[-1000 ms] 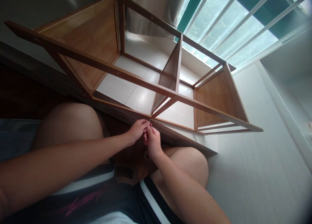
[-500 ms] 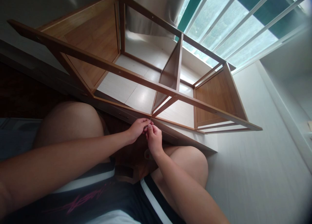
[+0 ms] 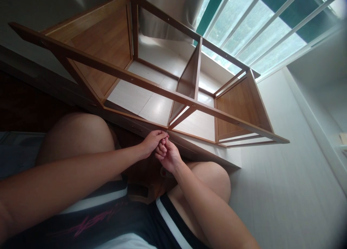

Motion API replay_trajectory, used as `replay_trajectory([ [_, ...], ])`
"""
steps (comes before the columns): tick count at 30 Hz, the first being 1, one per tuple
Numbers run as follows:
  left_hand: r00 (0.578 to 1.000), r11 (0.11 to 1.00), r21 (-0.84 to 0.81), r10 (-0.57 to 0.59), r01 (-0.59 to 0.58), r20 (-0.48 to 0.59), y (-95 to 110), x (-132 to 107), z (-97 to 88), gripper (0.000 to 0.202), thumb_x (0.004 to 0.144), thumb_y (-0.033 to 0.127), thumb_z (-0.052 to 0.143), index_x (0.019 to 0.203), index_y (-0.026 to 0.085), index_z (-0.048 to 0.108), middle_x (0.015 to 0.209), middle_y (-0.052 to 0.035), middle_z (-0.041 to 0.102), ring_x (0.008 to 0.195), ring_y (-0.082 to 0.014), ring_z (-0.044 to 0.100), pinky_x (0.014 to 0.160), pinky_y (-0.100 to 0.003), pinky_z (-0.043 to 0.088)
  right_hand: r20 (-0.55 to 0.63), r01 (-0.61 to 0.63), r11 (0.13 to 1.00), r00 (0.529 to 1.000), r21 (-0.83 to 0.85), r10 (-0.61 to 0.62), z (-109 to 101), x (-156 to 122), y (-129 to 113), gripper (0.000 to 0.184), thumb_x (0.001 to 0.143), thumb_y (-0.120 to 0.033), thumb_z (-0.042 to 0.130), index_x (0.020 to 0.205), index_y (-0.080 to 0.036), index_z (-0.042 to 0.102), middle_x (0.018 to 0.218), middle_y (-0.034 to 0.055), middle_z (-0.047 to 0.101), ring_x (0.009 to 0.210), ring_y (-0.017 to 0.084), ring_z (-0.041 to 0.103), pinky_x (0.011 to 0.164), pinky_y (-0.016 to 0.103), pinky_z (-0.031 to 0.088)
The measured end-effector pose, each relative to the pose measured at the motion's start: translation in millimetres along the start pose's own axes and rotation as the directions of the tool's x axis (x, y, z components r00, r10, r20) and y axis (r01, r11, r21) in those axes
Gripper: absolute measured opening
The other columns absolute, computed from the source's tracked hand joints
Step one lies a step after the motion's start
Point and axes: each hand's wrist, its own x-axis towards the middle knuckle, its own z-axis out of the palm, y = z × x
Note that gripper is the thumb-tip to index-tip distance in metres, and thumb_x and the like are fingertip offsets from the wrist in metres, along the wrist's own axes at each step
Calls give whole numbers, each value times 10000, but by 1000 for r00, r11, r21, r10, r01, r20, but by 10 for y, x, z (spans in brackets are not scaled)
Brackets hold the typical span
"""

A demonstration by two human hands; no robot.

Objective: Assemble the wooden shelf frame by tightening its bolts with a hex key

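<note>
In front of me a brown wooden shelf frame (image 3: 159, 91) lies on its side, with panels at both ends and a divider board (image 3: 188, 73) between them. Both hands meet at its near lower rail, just below the foot of the divider. My left hand (image 3: 153, 142) is closed, thumb and forefinger pinching a thin metal rod whose tip points up at the rail. Against those fingertips, my right hand (image 3: 168, 153) is closed too, its fingers curled and its thumb and forefinger at the rod's lower part. Most of the rod is hidden by the fingers.
The frame rests on a pale ledge (image 3: 151, 102) beneath a barred window (image 3: 260, 28). A pale wall panel (image 3: 273, 180) stands on the right. My bent knees (image 3: 76, 137) flank the hands, close under the ledge's edge. A grey curtain (image 3: 165, 10) hangs behind the frame.
My right hand has turned at the wrist, so its curled fingers now show and reach further left. My left hand stays almost in place. The shelf frame keeps its position.
</note>
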Motion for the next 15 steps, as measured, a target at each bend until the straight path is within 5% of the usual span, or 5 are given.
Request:
replay_trajectory([
  [15, 1000, 996, 88, -11, 13, -19, -20, -21, 27, 268, 783, 436, 564, 778, 168, 551, 555, 65, 491, 366, -42, 459, 359, -145, 326, -42, 22, 999, 999, -26, -24, -24, 11, 55, 287, 845, -437, 567, 779, -201, 418, 509, -73, 348, 421, 54, 233, 398, 178, 166],
])
